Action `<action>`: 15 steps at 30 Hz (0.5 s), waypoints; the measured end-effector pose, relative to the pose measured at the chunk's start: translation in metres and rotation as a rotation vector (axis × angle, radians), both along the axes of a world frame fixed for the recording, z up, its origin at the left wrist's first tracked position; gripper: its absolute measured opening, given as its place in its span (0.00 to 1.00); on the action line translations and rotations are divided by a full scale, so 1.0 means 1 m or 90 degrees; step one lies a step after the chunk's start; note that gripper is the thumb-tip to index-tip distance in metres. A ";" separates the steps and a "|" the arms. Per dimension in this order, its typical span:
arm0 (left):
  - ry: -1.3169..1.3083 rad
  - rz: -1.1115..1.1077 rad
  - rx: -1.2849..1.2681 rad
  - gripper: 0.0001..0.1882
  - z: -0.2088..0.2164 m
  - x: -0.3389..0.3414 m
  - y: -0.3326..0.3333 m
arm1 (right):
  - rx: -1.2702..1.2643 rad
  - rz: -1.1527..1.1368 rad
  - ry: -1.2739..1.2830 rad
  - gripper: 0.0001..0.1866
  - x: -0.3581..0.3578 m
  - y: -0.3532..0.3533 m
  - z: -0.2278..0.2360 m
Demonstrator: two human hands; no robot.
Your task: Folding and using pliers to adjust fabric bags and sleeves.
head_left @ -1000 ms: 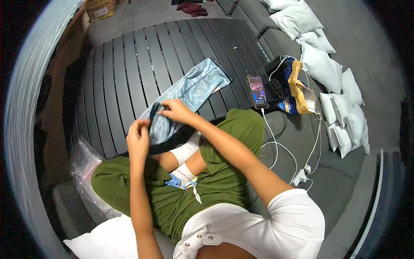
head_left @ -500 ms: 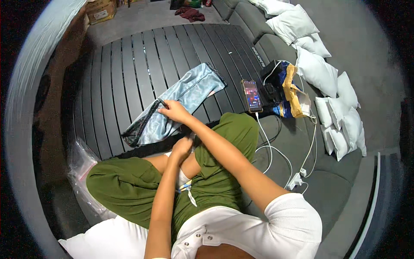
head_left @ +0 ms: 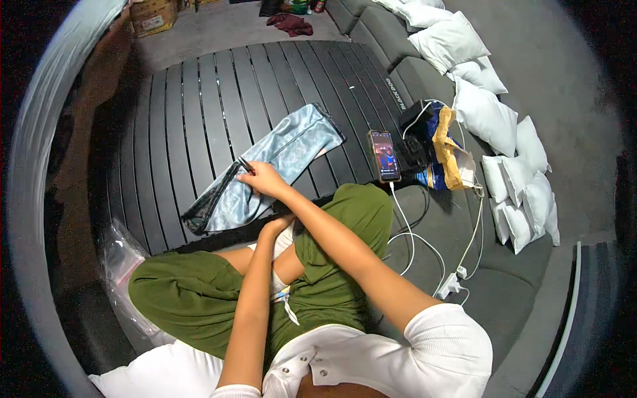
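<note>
A light-blue satiny garment (head_left: 289,140) with black lace along its edges lies flat across the slatted black table (head_left: 192,126). My right hand (head_left: 264,180) rests over its left part, fingers closed round a small dark two-pronged tool (head_left: 245,164). The prongs stick out past my fingers toward the lace; whether they are snips or tweezers I cannot make out. Below the table's near edge, my left hand (head_left: 277,227) reaches down beside my ankle in a white sock. Its fingers are hidden there.
A lit phone (head_left: 383,156) lies at the table's right, its white cable (head_left: 410,240) running over the grey sofa. Behind it stands a blue-and-yellow bag (head_left: 443,149). Several white pillows (head_left: 488,113) line the right side. Clear plastic wrapping (head_left: 123,255) lies by my left knee.
My left hand has dropped slightly lower behind the table edge, so its fingers show less. The right hand keeps the dark tool over the garment. The whole view has shifted a little.
</note>
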State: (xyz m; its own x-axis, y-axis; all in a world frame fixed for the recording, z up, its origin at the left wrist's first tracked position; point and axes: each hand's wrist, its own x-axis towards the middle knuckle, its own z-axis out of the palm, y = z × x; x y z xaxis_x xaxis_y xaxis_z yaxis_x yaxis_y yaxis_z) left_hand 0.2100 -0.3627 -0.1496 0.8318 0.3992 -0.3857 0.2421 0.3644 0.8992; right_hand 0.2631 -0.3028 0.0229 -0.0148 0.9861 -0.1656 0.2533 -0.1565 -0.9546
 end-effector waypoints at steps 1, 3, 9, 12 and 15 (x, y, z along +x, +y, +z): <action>-0.003 -0.005 -0.004 0.31 -0.004 0.004 0.000 | -0.004 -0.005 -0.003 0.11 0.005 -0.001 -0.002; -0.023 -0.021 -0.027 0.32 -0.009 0.009 -0.001 | -0.001 -0.022 -0.012 0.11 0.009 -0.002 -0.004; 0.002 0.006 -0.016 0.32 0.004 0.010 0.001 | 0.005 -0.021 -0.038 0.11 0.012 -0.001 -0.002; 0.024 -0.006 0.042 0.31 0.025 0.008 -0.001 | -0.021 -0.020 -0.020 0.10 0.011 -0.004 0.000; 0.061 -0.015 0.132 0.30 0.040 0.004 -0.002 | -0.038 -0.033 0.001 0.11 0.010 -0.005 -0.001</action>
